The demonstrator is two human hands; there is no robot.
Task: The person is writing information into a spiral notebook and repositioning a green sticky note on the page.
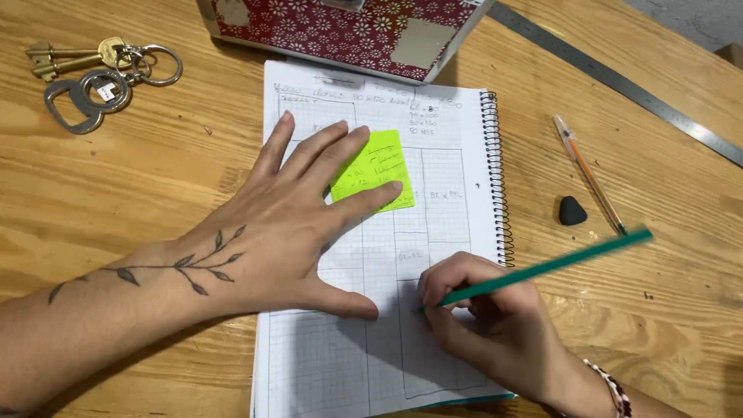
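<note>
My left hand (286, 224) lies flat with fingers spread on a spiral-bound grid notebook (449, 209), fingertips over a bright green sticky note (375, 172). My right hand (480, 317) grips a green pencil (557, 265), its tip touching the page near the lower middle, where pencilled rectangles are drawn. The wrist of my right hand wears a beaded bracelet (615, 391).
The notebook rests on a wooden table (658, 255). A bunch of keys with a bottle opener (101, 73) lies at the far left. A floral-patterned box (348, 31) stands behind the notebook. To the right lie a pen (588, 174), a black eraser (572, 210) and a metal ruler (619, 81).
</note>
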